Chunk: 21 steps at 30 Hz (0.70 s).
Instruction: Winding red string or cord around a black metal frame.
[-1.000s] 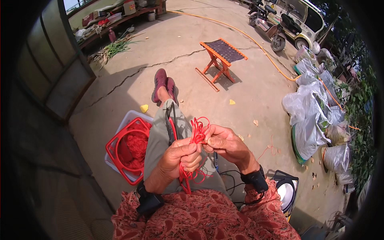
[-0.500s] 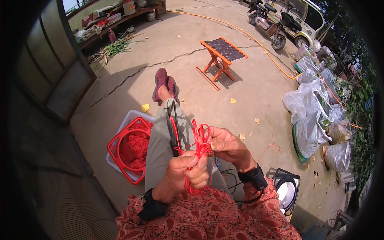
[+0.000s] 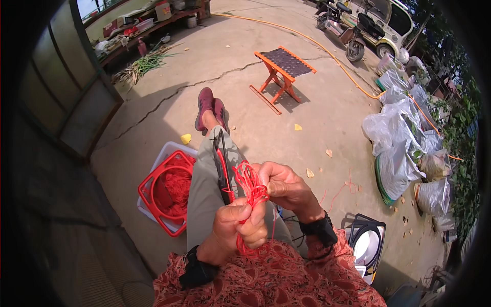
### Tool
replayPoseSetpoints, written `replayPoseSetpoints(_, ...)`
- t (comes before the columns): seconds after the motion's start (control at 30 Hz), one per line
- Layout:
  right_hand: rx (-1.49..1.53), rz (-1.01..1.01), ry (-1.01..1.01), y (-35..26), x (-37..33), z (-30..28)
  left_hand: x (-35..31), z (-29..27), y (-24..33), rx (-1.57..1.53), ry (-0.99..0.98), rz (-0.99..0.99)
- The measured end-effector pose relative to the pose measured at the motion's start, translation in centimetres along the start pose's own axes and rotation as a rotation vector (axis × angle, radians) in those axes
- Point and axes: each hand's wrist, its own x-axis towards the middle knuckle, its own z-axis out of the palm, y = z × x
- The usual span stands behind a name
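Red cord bundle point(image 3: 253, 192) points its long axis toward maroon shoes point(image 3: 205, 105), loops point(image 3: 244, 173) foremost; left hand point(image 3: 232, 223) clenches and hides its middle, right hand point(image 3: 287, 188) pinches its side, red basket point(image 3: 158, 171) nearby.

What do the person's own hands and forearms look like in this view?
The left hand and the right hand wear no gloves. A black wrist strap with a boxy black unit sits on the left wrist, and a similar black strap on the right. The coral-red fabric sleeves carry a dense darker print with teardrop shapes.
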Motion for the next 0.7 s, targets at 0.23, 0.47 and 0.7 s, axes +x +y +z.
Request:
replayPoseSetpoints(0.23,0.166,0.048,0.055,1.1,-1.4,-0.2,-0.4,-0.8,0.9,0.102,0.047,0.037)
replayPoseSetpoints(0.47,0.196,0.027,0.183,1.8,-1.5,0.8,-0.2,-0.4,-0.7,-0.002,0.065,0.061)
replayPoseSetpoints(0.7,0.131,-0.005,0.148,2.2,-1.8,0.4,-0.4,0.3,-1.7,-0.126,0.021,-0.015)
